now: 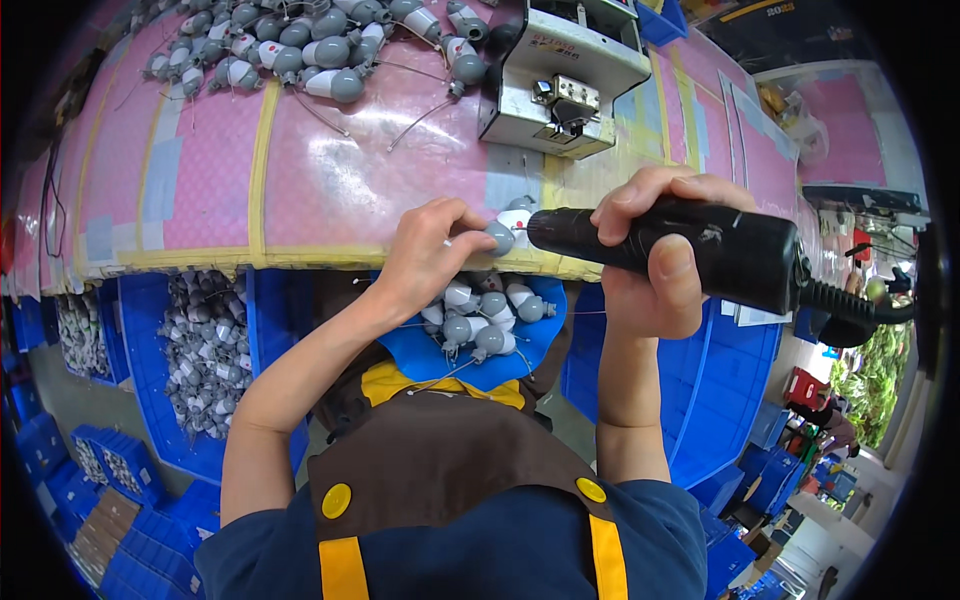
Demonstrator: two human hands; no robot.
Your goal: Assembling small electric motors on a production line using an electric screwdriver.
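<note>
At the near edge of the table, my left hand (422,252) pinches the grey rounded end of a small grey-and-white bulb-shaped part (499,238). A red mark shows on its white section. My right hand (648,285) is wrapped round a black electric screwdriver (735,252), held almost level and pointing left. Its thin bit reaches the white section of the part; whether it sits in a screw is too small to tell. Below my hands, several similar parts with thin wires lie on a blue cloth (553,330) over my lap.
A large heap of grey-and-white parts (325,55) covers the table's far left. Behind my hands stands a metal-cased machine (560,75). Blue bins flank me, the left bin (268,330) beside many parts. The screwdriver's cable (860,305) runs right. A person (832,425) is far right.
</note>
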